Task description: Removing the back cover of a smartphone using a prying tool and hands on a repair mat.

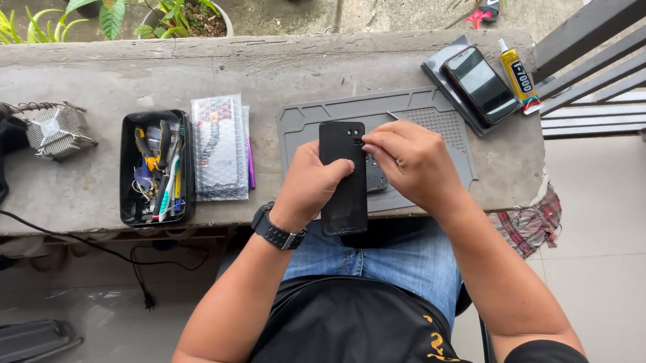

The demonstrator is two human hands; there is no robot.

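- The left hand (310,182), wearing a black wristwatch (277,230), is gripping a black phone (343,176) back-side up, its thumb lying across the cover.
- The right hand (409,160) is pinching a thin metal tool (392,116) at the phone's upper edge, near the camera holes.
- A grey work mat (441,125) is lying under both hands on the concrete bench (197,63).
- A black tray of tools (155,167) is sitting to the left, with a bubble-wrap pouch (219,146) just beside it.
- A second phone (480,84) and a glue tube (517,75) are resting at the bench's far right.
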